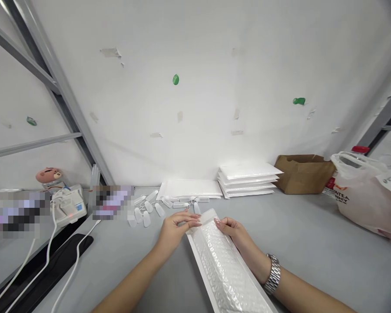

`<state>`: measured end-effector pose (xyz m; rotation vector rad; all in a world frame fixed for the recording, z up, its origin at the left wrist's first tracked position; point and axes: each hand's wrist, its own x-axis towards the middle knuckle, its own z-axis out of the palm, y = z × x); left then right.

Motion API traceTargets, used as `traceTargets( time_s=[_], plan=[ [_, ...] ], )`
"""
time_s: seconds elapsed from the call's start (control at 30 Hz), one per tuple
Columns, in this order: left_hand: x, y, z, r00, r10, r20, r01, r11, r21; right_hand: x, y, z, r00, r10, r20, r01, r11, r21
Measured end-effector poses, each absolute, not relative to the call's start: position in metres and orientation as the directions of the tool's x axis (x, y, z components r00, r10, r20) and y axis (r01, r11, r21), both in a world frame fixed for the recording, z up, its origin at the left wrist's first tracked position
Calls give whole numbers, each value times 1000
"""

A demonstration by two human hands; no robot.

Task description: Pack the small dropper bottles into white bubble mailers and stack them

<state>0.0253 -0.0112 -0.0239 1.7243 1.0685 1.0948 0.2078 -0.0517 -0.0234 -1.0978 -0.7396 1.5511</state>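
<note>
Head view: lettering, partly readable as "NTEA" and "NNY", is seen on the plastic bag [368,195]. The white, shiny, quilted bubble mailer [223,261] is pinched near its top between the fingers of the left hand [176,230] and right hand [236,232], above the grey table [299,243].

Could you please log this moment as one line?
left hand: holding bubble mailer | right hand: holding same | white pieces: on table | box: right of stacked mailers

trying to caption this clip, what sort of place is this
Probably a packing workstation: bubble mailers piled against the wall, a cardboard box, and another bubble mailer in the hands.
</note>
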Motion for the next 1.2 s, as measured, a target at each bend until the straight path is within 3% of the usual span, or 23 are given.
traceTargets(
  time_s=[0.23, 0.53, 0.67, 0.73, 0.8, 0.83, 0.9, 1.0, 1.1, 1.2],
  plan=[
    [31, -24, -20, 227, 912, 342, 448, -410, 795, 213, -49, -30, 57, 965, -255, -431, -206, -878],
    [35, -31, -24, 341, 912, 230, 491, -381, 783, 211, -49, -29, 116, 972, -203, -357, -150, -922],
    [33, -31, -20, 461, 857, 231, 480, -460, 747, 209, -50, -28, 81, 979, -189, -359, -148, -922],
    [27, -26, -15, 416, 858, 301, 484, -489, 726, 209, -51, -27, 82, 973, -218, -382, -171, -908],
    [17, -15, -11, 239, 890, 389, 573, -452, 684, 210, -51, -27, 102, 961, -257, -404, -196, -894],
    [10, -8, -11, 133, 901, 412, 681, -385, 623, 210, -51, -26, 111, 956, -270, -411, -204, -889],
    [-3, 6, -13, -16, 924, 382, 921, -135, 365, 211, -51, -26, 114, 951, -286, -420, -215, -881],
    [-17, 21, -22, -74, 958, 277, 996, 59, 63, 212, -51, -28, 95, 952, -290, -430, -223, -875],
    [-19, 25, -29, -37, 969, 246, 999, 45, -27, 211, -52, -29, 91, 952, -292, -430, -227, -874],
    [-17, 24, -28, -50, 977, 208, 999, 53, -9, 211, -53, -28, 101, 950, -296, -424, -228, -877]
  ],
)
